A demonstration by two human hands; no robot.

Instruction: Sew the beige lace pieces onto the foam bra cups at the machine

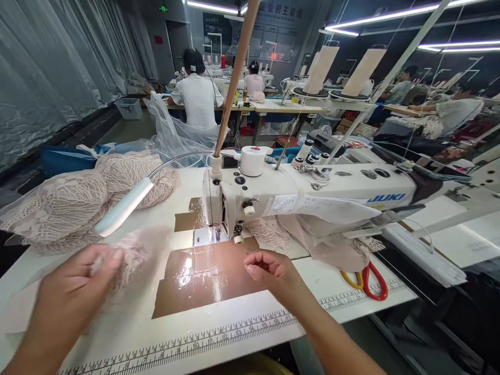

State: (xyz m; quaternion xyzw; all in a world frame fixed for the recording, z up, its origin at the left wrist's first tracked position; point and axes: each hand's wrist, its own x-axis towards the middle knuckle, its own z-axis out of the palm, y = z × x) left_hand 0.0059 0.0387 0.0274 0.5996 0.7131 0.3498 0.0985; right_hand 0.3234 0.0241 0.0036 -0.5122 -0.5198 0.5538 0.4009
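My left hand is closed on a pale pink piece of lace fabric, which is smeared by motion at the table's left. Over the brown tape patch in front of the needle, my right hand makes a pinch. A thin dark tip shows at its fingertips, too small to name. The white sewing machine stands just beyond both hands, its presser foot over the metal plate. More beige lace and sheer fabric lie under the machine's arm.
Heaped lace pieces lie at the left behind a lamp on a bendy stem. Scissors with red and yellow handles rest at the right. A printed ruler runs along the front edge. A person in white sits ahead.
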